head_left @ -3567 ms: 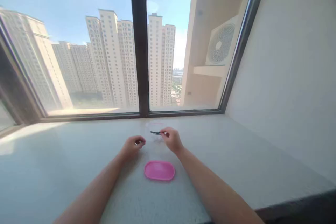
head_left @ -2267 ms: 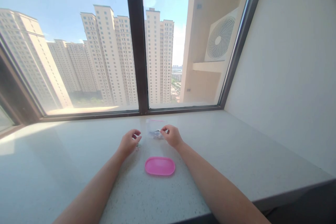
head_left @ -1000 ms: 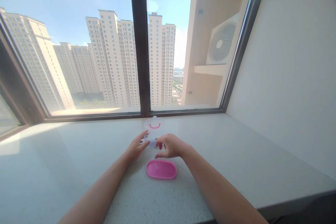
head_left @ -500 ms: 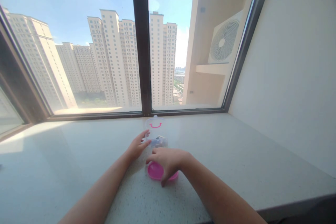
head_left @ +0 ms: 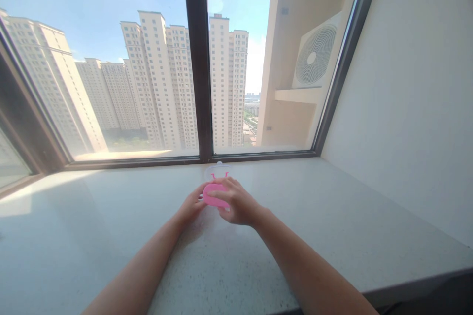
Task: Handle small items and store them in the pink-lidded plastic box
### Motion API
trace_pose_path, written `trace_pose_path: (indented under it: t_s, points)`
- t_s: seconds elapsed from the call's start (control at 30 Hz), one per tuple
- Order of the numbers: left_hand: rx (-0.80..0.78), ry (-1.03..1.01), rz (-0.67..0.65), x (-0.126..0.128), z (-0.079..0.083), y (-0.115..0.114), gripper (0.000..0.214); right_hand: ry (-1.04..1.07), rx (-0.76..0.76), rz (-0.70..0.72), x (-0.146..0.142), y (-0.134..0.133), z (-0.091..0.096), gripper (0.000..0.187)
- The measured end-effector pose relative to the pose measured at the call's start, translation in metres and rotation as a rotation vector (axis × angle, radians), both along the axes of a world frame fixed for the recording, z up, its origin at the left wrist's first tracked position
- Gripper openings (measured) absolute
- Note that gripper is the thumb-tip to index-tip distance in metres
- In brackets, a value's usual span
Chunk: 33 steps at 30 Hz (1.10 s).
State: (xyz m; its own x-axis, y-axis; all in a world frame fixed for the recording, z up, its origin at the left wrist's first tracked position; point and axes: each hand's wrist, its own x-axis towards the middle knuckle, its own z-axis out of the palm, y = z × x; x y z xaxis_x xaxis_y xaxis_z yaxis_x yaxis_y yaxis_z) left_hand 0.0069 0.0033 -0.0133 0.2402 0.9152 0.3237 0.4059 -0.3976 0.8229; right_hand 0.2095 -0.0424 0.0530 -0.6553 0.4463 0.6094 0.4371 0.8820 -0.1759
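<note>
A clear plastic box stands on the pale countertop, its front and contents hidden behind my hands. Its raised clear lid (head_left: 219,170), with a pink curved handle, shows at the back. My left hand (head_left: 193,205) is at the box's left side, fingers curled against it. My right hand (head_left: 236,202) grips a pink oval plastic piece (head_left: 214,195) over the box's opening, fingers along its top and thumb below. Whether the pink piece is seated on the box or just held above it, I cannot tell.
The speckled countertop (head_left: 207,275) runs back to a dark-framed window (head_left: 206,83). A white wall (head_left: 410,108) bounds the right side. Beyond the glass are tall buildings and an air-conditioner unit (head_left: 316,54). The counter's front edge is at the lower right.
My right hand has picked the pink piece up from the counter and moved it forward onto or over the clear box. My left hand has stayed at the box's side.
</note>
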Motion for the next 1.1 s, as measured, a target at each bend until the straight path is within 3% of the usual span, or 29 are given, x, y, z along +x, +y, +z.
trace_pose_path:
  t_s: [0.13,0.33,0.57,0.93,1.1]
  points:
    - [0.030,0.004,-0.100,0.001,-0.002,0.000,0.050,0.002,0.062,-0.105,0.000,0.007,-0.006,0.049]
    - [0.049,0.007,-0.136,0.002,-0.001,-0.002,0.049,-0.040,0.028,-0.091,0.001,0.017,-0.019,0.035]
    - [0.024,0.007,-0.091,0.004,0.003,-0.004,0.050,-0.051,-0.033,0.024,0.004,0.029,-0.027,0.027]
    - [0.002,0.008,-0.054,0.004,0.004,-0.004,0.053,-0.127,-0.167,-0.085,0.011,0.030,-0.026,0.033]
    - [0.013,0.031,-0.048,0.003,0.002,-0.004,0.056,-0.066,-0.149,-0.051,0.011,0.037,-0.032,0.030]
